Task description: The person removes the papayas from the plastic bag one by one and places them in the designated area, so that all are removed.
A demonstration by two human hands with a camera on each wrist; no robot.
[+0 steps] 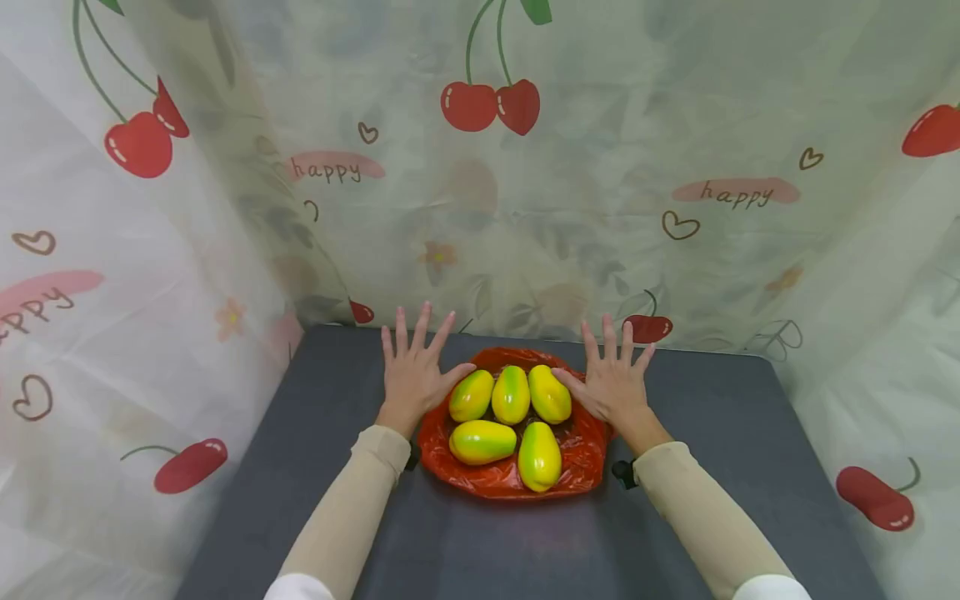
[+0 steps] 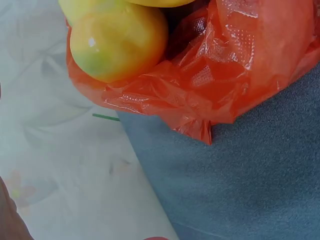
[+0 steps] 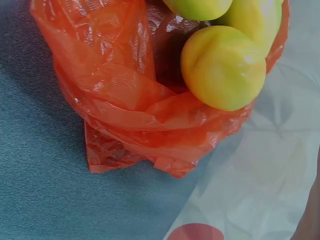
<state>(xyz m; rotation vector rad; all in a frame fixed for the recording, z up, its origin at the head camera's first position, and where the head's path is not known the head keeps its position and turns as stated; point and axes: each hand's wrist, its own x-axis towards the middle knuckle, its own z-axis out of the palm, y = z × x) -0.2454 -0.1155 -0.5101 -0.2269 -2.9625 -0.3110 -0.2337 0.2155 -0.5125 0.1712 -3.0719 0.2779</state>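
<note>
Several glossy yellow-green mangoes (image 1: 540, 457) lie in a spread-out red plastic bag (image 1: 585, 467) in the middle of the head view. To the bag's left, my left hand (image 1: 412, 379) has its fingers straight and spread, the thumb reaching to the upper-left mango (image 1: 471, 397). On the other side, my right hand (image 1: 617, 387) is spread likewise, its thumb overlapping the upper-right mango (image 1: 550, 396). Neither hand grips anything. Both wrist views show the crumpled bag edge (image 2: 190, 95) and rounded mango ends (image 3: 222, 67) from close up.
A dark grey table (image 1: 510, 550) lies under the bag. White curtains with cherry prints (image 1: 480, 217) hang behind it and along both sides, close to the table's edges.
</note>
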